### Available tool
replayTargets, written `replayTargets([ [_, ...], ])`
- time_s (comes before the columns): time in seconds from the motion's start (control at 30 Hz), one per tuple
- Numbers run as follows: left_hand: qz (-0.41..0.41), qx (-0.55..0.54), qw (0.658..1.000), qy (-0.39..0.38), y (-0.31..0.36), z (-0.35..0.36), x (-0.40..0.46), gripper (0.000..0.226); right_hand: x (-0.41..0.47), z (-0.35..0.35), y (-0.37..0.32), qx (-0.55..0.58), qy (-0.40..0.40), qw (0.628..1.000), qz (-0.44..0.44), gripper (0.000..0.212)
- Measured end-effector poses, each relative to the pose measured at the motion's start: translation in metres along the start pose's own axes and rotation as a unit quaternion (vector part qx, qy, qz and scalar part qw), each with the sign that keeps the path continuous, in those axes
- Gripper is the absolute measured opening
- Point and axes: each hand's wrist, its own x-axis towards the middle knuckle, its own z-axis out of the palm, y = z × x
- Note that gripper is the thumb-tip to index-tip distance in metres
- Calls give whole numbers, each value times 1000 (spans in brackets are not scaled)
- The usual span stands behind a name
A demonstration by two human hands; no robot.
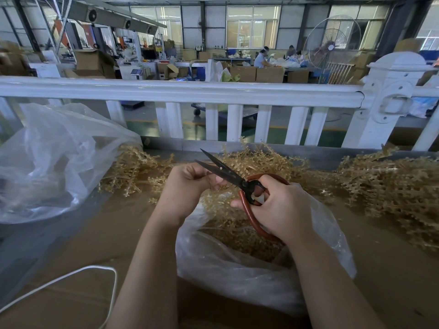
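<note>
My right hand (282, 207) grips the red handles of black-bladed scissors (228, 173); the blades stand slightly apart and point up and left. My left hand (187, 184) is curled round a tan plastic sprue piece (213, 200), held right beside the blades. Both hands hover over a clear plastic bag (237, 271) that holds many small tan cut pieces. What exactly lies between the blades is hidden by my left fingers.
Heaps of tan branched sprues lie behind the hands (259, 160), at the left (133, 172) and at the right (389, 188) on the cardboard-covered table (83, 245). A large clear bag (54, 160) sits left. A white cord (71, 276) loops near the front. A white railing (180, 91) borders the table's far side.
</note>
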Motion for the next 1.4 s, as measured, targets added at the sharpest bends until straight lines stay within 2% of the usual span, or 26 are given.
replayTargets([
  [0.27, -7, 3, 1000, -5, -1, 0, 1, 12, 1, 2, 3, 12, -4, 1000, 6, 67],
  [0.33, -35, -18, 999, 5, -2, 0, 2, 10, 1, 3, 3, 50, -26, 998, 38, 65],
  [0.4, -84, -71, 994, 28, -3, 1, 3, 7, 3, 3, 2, 118, -66, 985, 104, 59],
  [0.47, -120, -103, 987, 41, -4, 3, 3, 9, 6, 5, 3, 187, -91, 966, 153, 43],
  [0.53, -133, -103, 985, 38, -4, 7, 3, 10, 8, 6, 3, 245, -106, 947, 178, 25],
  [0.67, -142, -127, 981, 31, 1, 13, 1, 8, 10, 5, 0, 299, -120, 921, 218, 14],
  [0.77, -151, -161, 975, 25, 6, 17, 0, 12, 11, 2, -3, 340, -107, 905, 232, 11],
  [0.87, -175, -200, 964, -2, 9, 17, 0, 41, 11, 0, -4, 356, -76, 900, 241, 9],
  [0.93, -200, -214, 956, -21, 9, 16, -1, 51, 12, 0, -3, 364, -41, 899, 240, 8],
  [1.13, -245, -143, 949, -134, 10, 20, -6, 40, 11, -3, -1, 371, 26, 901, 224, 15],
  [1.23, -234, -157, 950, -137, 12, 22, -6, 24, 12, -2, 0, 346, 23, 910, 226, 16],
  [1.4, -229, -190, 948, -110, 11, 19, -4, 24, 12, -1, 1, 350, 28, 907, 233, 20],
])
